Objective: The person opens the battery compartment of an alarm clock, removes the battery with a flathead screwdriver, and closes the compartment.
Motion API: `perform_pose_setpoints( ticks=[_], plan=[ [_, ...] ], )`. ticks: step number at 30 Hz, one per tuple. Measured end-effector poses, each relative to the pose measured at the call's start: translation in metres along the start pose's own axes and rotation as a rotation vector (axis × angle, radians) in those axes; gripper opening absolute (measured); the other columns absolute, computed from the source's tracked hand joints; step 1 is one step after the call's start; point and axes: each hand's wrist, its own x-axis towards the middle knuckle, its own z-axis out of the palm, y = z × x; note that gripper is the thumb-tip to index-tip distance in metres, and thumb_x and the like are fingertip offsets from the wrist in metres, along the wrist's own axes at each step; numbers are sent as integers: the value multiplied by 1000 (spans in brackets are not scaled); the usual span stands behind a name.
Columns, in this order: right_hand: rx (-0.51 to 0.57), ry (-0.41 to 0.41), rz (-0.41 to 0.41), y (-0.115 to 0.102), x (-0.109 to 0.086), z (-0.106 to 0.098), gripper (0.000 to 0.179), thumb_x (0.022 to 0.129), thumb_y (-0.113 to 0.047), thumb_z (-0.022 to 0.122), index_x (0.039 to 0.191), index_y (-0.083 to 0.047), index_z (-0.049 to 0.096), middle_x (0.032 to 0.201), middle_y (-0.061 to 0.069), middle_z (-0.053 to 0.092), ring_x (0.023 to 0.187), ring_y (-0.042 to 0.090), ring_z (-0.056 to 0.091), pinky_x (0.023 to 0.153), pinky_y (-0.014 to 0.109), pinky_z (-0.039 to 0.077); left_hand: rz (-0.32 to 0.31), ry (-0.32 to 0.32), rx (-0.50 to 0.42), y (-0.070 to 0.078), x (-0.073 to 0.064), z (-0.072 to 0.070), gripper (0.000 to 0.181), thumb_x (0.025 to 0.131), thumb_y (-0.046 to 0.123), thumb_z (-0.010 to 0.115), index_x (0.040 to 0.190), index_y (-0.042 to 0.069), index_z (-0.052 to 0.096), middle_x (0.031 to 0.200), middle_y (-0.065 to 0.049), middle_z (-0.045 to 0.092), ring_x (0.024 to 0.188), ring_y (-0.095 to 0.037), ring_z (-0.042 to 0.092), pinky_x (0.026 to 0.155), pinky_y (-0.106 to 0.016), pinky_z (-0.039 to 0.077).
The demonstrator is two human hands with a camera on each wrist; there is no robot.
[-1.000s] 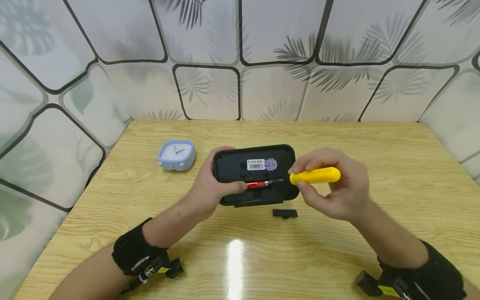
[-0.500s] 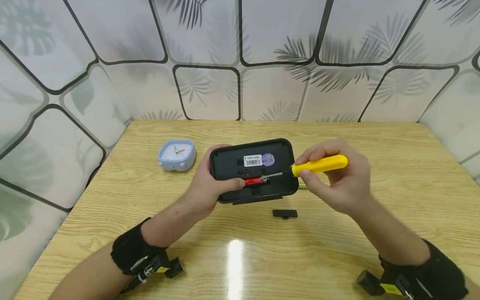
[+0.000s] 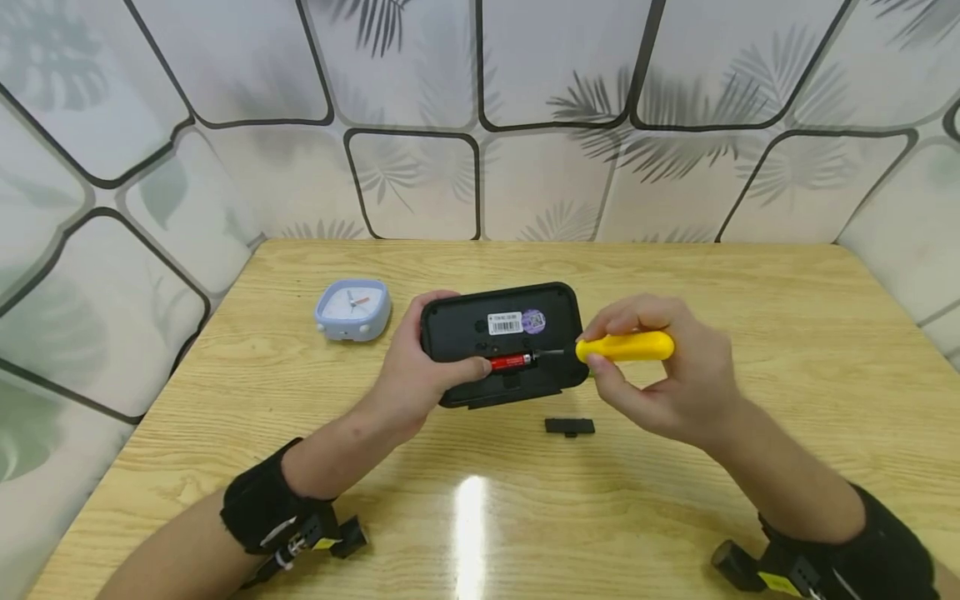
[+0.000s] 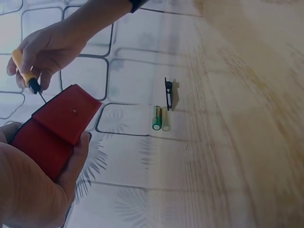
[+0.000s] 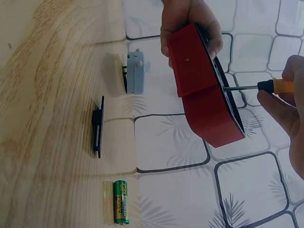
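My left hand point(image 3: 408, 367) holds a red-bodied box-shaped device point(image 5: 204, 90) above the table, its black back point(image 3: 457, 333) turned up in the head view. The thumb lies at one end of a red battery point(image 3: 510, 362) in the back's slot. My right hand point(image 3: 667, 375) pinches a yellow-handled screwdriver point(image 3: 626, 347) between thumb and fingers. Its thin metal shaft point(image 5: 241, 88) reaches over the black back, with the tip right at the battery's other end. A white barcode label point(image 3: 505, 323) and a purple round sticker point(image 3: 533, 322) show above the slot.
A black battery cover point(image 3: 570, 427) lies on the wooden table point(image 3: 600, 517) in front of the device. A green battery point(image 5: 121, 202) lies nearby, mostly hidden in the head view. Back left stands a blue alarm clock point(image 3: 353, 310). A patterned wall point(image 3: 420, 183) closes the back.
The screwdriver handle rose and tilted up, then came back down and left to lie flatter. The device tilted a little and shifted slightly left. The red battery stays in its slot.
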Motion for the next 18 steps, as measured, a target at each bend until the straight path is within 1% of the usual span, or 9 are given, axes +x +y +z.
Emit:
perform_pose_setpoints(
  ticks=[3, 5, 9, 11, 13, 16, 18],
  plan=[
    [-67, -75, -26, -3, 1, -1, 38, 95, -29, 64, 94, 7, 54, 87, 12, 69, 78, 18, 66, 78, 11, 54, -1, 10, 24, 0, -1, 1, 83, 77, -17, 68, 145, 17, 33, 139, -14, 48, 119, -29, 59, 88, -34, 59],
    [-104, -139, -41, -8, 2, -1, 35, 97, -27, 60, 96, 7, 54, 90, 11, 68, 78, 20, 66, 79, 12, 54, 4, 20, 50, 0, -2, 2, 82, 77, -16, 69, 144, 17, 34, 139, -13, 47, 119, -30, 58, 89, -35, 59],
    [-163, -305, -29, -19, 2, 0, 29, 99, -25, 49, 102, 4, 52, 95, 10, 64, 81, 20, 62, 83, 13, 54, 22, 48, 115, -1, -3, 4, 80, 77, -15, 71, 141, 19, 37, 137, -11, 47, 119, -30, 59, 89, -37, 59],
    [-194, -368, -52, -25, 2, 2, 24, 100, -21, 45, 103, 3, 50, 97, 10, 62, 83, 20, 60, 81, 17, 56, 31, 60, 148, -2, -4, 6, 80, 77, -14, 72, 140, 19, 37, 136, -10, 48, 118, -29, 59, 89, -37, 59],
    [-225, -390, -98, -30, 3, 5, 20, 99, -17, 45, 102, 3, 49, 97, 11, 60, 83, 20, 60, 77, 21, 58, 44, 72, 177, -2, -6, 7, 79, 77, -12, 73, 140, 21, 38, 133, -9, 49, 116, -28, 59, 88, -37, 59],
    [-265, -376, -180, -33, 3, 9, 13, 96, -10, 48, 98, 3, 50, 96, 11, 59, 80, 21, 61, 70, 26, 60, 77, 86, 223, -2, -9, 8, 79, 77, -9, 75, 140, 22, 38, 130, -8, 51, 113, -26, 59, 87, -35, 59],
    [-257, -361, -135, -34, 2, 11, 7, 90, -6, 55, 93, 0, 52, 93, 9, 60, 77, 19, 59, 67, 23, 58, 97, 93, 242, -2, -10, 8, 80, 77, -8, 76, 139, 23, 38, 129, -7, 51, 112, -25, 59, 87, -34, 59]
  ],
)
